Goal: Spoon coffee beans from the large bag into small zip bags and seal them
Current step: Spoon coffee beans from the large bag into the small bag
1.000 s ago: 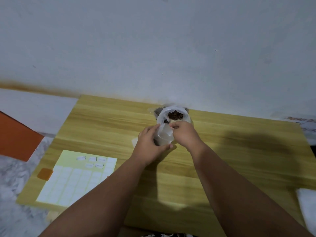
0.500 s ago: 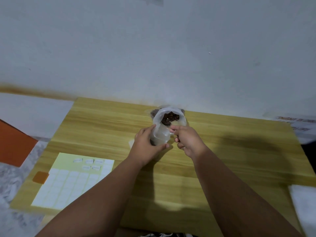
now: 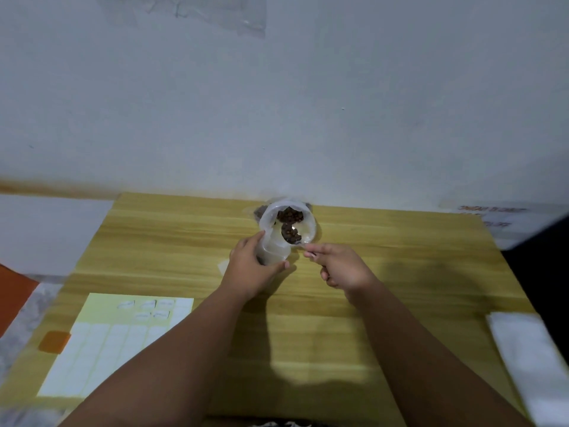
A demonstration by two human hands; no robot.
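Observation:
The large clear bag (image 3: 308,231) stands open at the far edge of the wooden table (image 3: 385,272), with dark coffee beans (image 3: 289,215) showing inside. A small translucent zip bag (image 3: 274,248) is held upright just in front of it, gripped by my left hand (image 3: 252,268). My right hand (image 3: 340,266) pinches the handle of a metal spoon (image 3: 291,234). The spoon's bowl is heaped with beans and hovers over the large bag's mouth, beside the small bag's top.
A pale yellow label sheet (image 3: 114,343) with several white stickers lies at the table's near left. An orange tab (image 3: 54,341) sits by its left edge. White folded material (image 3: 532,362) lies at the near right. A wall rises directly behind the table.
My right hand has drawn back toward me and to the right, lifting the spoon out of the large bag loaded with beans. My left hand keeps its grip on the small bag.

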